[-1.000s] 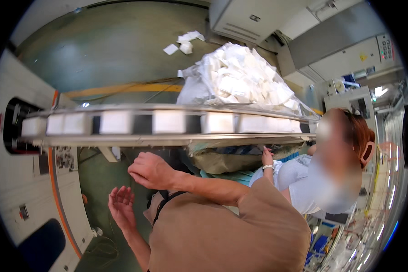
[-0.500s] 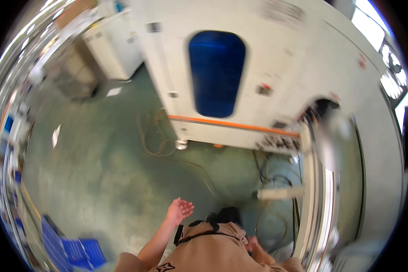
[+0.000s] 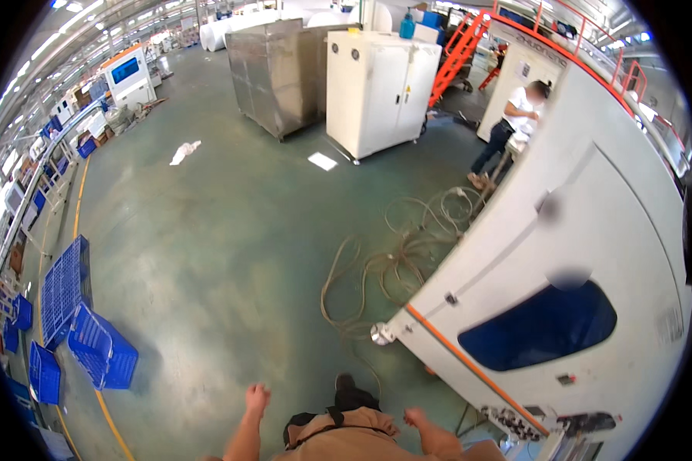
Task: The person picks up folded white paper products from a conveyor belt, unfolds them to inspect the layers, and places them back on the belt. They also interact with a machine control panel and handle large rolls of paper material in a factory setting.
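Note:
My left hand (image 3: 258, 399) hangs out over the green floor to the left of my body, its fingers curled in with nothing seen in them. On the other side my right hand (image 3: 415, 417) is also curled closed and seems to hold nothing. That hand is nearest the big white machine (image 3: 500, 253), which has a dark blue window (image 3: 542, 326) and an orange stripe, but does not touch it. One dark shoe (image 3: 345, 379) shows ahead of my body.
Loose hoses and cables (image 3: 396, 265) lie on the floor beside the machine. Blue plastic crates (image 3: 104, 349) stand at the left by a yellow line. Ahead are a white cabinet (image 3: 377, 100) and a metal-sided box (image 3: 265, 81). A person (image 3: 515, 123) stands behind the machine.
My view has swung left and up, so the machine now sits at the right and the wider hall shows. My left hand has gone from open fingers to curled ones.

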Available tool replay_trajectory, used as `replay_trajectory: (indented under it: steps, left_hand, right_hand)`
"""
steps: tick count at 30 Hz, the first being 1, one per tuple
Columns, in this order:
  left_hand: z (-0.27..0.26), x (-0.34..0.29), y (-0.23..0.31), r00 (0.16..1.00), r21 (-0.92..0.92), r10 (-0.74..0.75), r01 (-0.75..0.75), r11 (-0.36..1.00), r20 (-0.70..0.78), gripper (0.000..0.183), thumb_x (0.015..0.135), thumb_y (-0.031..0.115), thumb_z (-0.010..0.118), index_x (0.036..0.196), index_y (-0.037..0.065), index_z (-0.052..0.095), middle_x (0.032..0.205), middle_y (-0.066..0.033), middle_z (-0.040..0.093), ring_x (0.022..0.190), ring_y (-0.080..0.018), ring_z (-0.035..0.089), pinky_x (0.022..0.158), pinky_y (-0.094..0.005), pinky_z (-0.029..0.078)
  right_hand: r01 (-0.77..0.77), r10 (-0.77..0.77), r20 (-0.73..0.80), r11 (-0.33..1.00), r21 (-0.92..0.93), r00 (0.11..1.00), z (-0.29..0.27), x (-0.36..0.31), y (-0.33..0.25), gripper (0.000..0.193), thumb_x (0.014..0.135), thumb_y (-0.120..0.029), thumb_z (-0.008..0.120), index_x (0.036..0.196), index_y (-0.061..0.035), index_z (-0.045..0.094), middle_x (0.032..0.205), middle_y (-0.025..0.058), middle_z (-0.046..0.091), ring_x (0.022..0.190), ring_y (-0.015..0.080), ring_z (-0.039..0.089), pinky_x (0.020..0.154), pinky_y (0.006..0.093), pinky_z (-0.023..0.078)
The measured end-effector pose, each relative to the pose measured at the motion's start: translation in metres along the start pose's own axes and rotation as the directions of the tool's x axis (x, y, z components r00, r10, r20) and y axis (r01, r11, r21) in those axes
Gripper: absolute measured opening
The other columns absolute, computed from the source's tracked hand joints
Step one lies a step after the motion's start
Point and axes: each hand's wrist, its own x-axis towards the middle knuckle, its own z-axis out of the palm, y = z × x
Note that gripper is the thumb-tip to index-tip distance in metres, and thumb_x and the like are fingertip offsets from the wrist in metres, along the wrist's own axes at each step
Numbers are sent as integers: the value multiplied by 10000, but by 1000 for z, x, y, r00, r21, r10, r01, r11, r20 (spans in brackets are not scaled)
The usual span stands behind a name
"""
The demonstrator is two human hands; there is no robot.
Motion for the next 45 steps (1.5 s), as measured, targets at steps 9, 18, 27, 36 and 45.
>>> replay_trajectory:
  steps: [9, 18, 27, 36, 45]
  left_hand:
    - [-47, 43, -53, 804, -8, -571, 578, 816, -166, 263, 913, 275, 528, 994, 29, 575, 774, -173, 649, 583, -317, 618, 519, -459, 528]
    - [-17, 426, 240, 870, 865, 201, -482, 143, 451, 295, 910, 282, 519, 852, 6, 605, 778, -141, 672, 570, -308, 627, 554, -424, 535]
    - [174, 708, 710, 975, 61, 214, -217, 974, 53, 290, 991, 356, 490, 1105, 95, 543, 936, -64, 648, 823, -157, 610, 633, -333, 492]
    - [381, 779, 775, 890, 565, -377, 178, 806, 258, 188, 906, 204, 535, 961, 46, 623, 887, -131, 674, 806, -294, 671, 714, -436, 553]
    - [668, 914, 927, 778, 797, -208, -531, 288, 593, 235, 903, 278, 554, 963, 62, 626, 875, -137, 665, 741, -295, 648, 667, -452, 546]
  right_hand:
    - [577, -578, -95, 816, -36, 811, -127, 111, -534, 270, 939, -270, 606, 1038, -38, 703, 817, 50, 701, 678, 127, 638, 601, 283, 520]
    - [320, -318, -87, 824, 467, 944, -83, 142, -673, 218, 933, -239, 634, 986, -38, 701, 804, 67, 697, 655, 164, 658, 572, 308, 538]
    - [-242, 282, 44, 721, 649, 958, -112, 227, -673, 204, 863, -210, 598, 830, -37, 699, 691, 107, 668, 554, 217, 638, 482, 359, 522]
    - [324, -196, -306, 827, 459, 932, -390, 395, -996, 321, 913, -319, 612, 814, -19, 672, 699, 61, 650, 634, 172, 608, 597, 337, 483]
    - [420, -174, -441, 717, 556, 881, -723, 532, -1202, 284, 945, -296, 612, 926, -25, 695, 763, 41, 676, 683, 131, 623, 630, 288, 504]
